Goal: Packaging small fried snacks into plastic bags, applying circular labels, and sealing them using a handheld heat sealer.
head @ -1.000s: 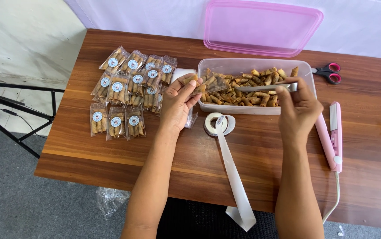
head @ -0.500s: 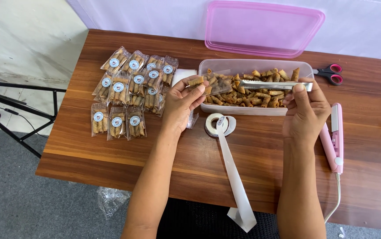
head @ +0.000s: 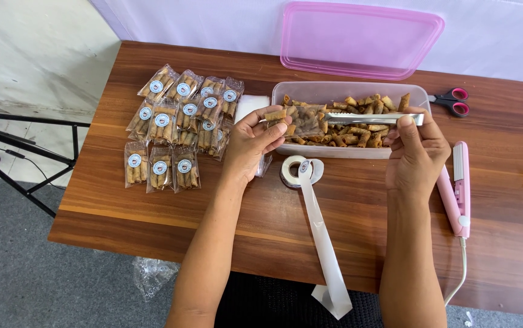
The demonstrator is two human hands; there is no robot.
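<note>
Your left hand (head: 255, 136) pinches a small clear plastic bag (head: 303, 121) over the clear plastic tub of brown pastry rolls (head: 358, 152) | your right hand (head: 416, 149) is clamped on metal tongs (head: 365, 118), tips at the bag's mouth | sealed snack packets (head: 179, 130) lie left on the brown wooden tabletop (head: 152, 212)

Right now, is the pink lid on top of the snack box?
No, the pink lid lies flat on the table behind the open snack box.

Head-worn view, looking steeply down from close above onto wooden table (head: 358, 200), both forearms entering from the bottom edge.
</note>
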